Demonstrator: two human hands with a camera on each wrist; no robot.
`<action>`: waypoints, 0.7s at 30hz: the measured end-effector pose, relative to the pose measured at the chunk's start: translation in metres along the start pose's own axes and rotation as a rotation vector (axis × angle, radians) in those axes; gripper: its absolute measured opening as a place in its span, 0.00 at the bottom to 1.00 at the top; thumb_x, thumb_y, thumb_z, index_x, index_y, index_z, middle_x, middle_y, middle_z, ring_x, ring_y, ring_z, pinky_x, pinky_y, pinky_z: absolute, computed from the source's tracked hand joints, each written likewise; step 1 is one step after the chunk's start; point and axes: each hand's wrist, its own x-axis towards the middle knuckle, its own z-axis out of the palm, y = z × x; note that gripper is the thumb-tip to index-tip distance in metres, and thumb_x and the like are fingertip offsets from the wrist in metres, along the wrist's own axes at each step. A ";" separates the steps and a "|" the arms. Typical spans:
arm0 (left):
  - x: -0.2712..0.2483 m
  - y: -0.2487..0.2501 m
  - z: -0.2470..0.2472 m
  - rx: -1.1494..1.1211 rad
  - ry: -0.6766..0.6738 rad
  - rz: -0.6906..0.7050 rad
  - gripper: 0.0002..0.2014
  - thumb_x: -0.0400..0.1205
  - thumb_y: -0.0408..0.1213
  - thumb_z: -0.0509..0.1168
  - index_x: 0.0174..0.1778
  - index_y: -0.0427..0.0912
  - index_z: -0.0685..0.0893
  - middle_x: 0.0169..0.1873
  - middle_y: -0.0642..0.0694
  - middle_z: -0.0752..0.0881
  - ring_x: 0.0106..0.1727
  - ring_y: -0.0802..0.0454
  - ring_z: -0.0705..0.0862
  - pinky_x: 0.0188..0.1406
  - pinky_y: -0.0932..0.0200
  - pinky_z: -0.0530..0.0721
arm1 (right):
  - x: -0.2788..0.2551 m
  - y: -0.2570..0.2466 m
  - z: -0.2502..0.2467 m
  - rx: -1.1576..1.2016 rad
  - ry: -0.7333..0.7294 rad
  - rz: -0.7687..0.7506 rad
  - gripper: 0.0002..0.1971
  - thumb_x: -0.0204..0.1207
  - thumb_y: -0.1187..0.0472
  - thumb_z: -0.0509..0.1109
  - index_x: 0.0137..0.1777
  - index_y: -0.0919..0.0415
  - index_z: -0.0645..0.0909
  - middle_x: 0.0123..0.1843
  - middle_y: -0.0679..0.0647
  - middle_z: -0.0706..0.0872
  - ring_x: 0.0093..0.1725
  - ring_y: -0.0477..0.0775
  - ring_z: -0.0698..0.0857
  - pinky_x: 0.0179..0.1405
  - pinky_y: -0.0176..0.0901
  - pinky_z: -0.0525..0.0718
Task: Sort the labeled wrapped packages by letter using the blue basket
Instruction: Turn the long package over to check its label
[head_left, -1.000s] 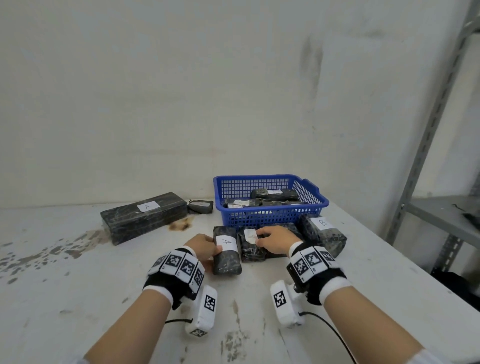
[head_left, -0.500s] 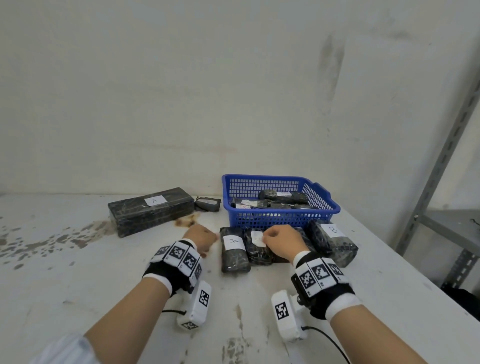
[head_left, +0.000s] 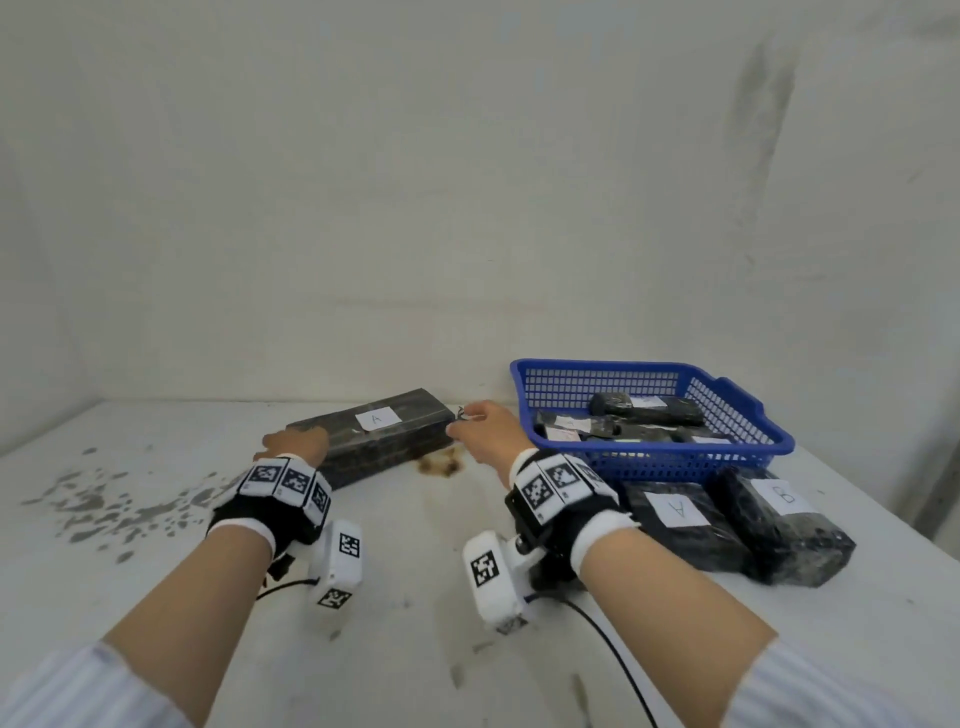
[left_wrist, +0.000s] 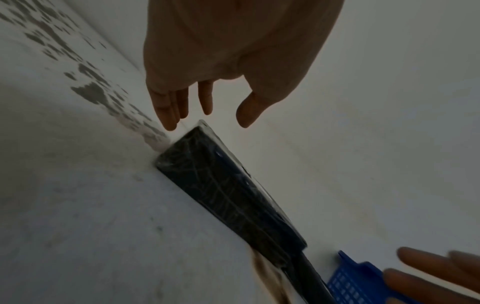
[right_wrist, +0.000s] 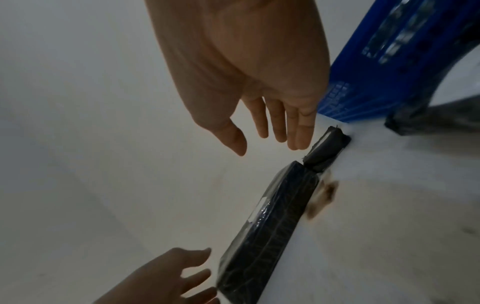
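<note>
A long black wrapped package labelled A (head_left: 379, 436) lies on the white table near the wall. My left hand (head_left: 296, 444) hovers open at its left end, fingers (left_wrist: 166, 111) spread just above the corner (left_wrist: 197, 144). My right hand (head_left: 485, 431) is open over its right end, holding nothing, fingers (right_wrist: 298, 127) straight above a small black package (right_wrist: 324, 150). The blue basket (head_left: 727, 457) at the right holds several wrapped packages (head_left: 644, 410). In front of it lie a package labelled A (head_left: 675, 519) and one labelled B (head_left: 784, 525).
A brown stain (head_left: 441, 465) marks the table beside the long package. Grey worn patches (head_left: 104, 504) cover the table's left part. The wall (head_left: 467, 208) stands right behind the packages and basket. The table edge runs down the right side.
Both hands have left the small packages in front of the basket and moved left and back to the two ends of the long package labelled A. The head view has turned left.
</note>
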 end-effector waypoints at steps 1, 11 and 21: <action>0.005 -0.003 -0.001 0.011 -0.022 0.008 0.27 0.87 0.42 0.56 0.77 0.26 0.68 0.76 0.28 0.69 0.76 0.31 0.70 0.77 0.49 0.66 | 0.011 -0.003 0.005 -0.036 -0.012 0.007 0.26 0.83 0.60 0.68 0.81 0.58 0.69 0.75 0.58 0.77 0.59 0.53 0.79 0.49 0.40 0.84; 0.045 -0.007 0.004 0.030 -0.164 -0.008 0.30 0.90 0.50 0.50 0.79 0.28 0.66 0.78 0.32 0.69 0.77 0.37 0.71 0.74 0.53 0.69 | 0.098 0.008 0.042 -0.190 0.016 0.107 0.27 0.86 0.57 0.63 0.83 0.64 0.67 0.82 0.61 0.73 0.80 0.61 0.73 0.75 0.45 0.70; 0.044 -0.008 0.002 -0.354 -0.025 -0.040 0.31 0.85 0.47 0.61 0.79 0.37 0.59 0.74 0.29 0.70 0.72 0.29 0.73 0.72 0.43 0.72 | 0.102 0.015 0.056 -0.056 0.169 0.153 0.13 0.82 0.56 0.69 0.61 0.60 0.75 0.64 0.60 0.83 0.63 0.61 0.80 0.61 0.45 0.78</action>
